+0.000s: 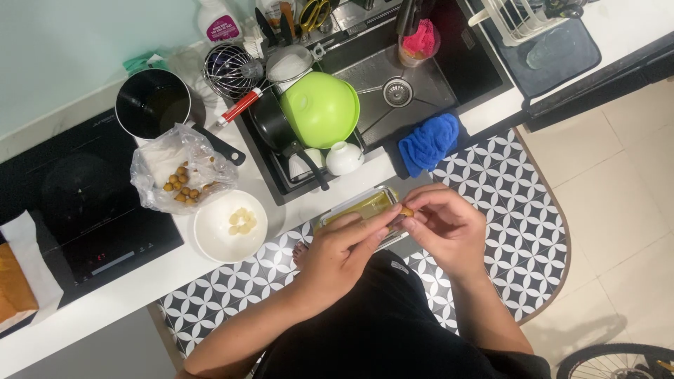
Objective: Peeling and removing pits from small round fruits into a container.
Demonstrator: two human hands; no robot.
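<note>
Your left hand [344, 253] and right hand [449, 224] meet at the counter edge, fingertips of both pinched together on one small brown nut [406, 210]; fingers curled tight, thumb + index closed on it, other fingers loosely bent. Can't tell which hand carries most of the grip. The nut sits between the two hands, just above the right end of a clear rectangular container [358, 208] w/ yellowish contents, which your left hand partly covers. To the left on the white counter [140, 281]: a white bowl [230, 226] holding a few pale peeled pieces, and behind it a crumpled clear plastic bag [179, 175] w/ more brown nuts inside. Further back, a black saucepan [153, 104] next to the black induction hob [77, 203]. The sink [414, 84] has a lime-green bowl [320, 109] upside down over a dark frying pan, a small white bowl [345, 157] just beside it, plus a wire whisk [228, 69] at the back left. A blue cloth [428, 142] hangs over the sink's front edge, near your right hand. Dish rack [519, 17] at top right on a dark mat. Under you: a black-and-white patterned floor mat [505, 203]; a bike wheel [618, 361] shows at bottom right.
</note>
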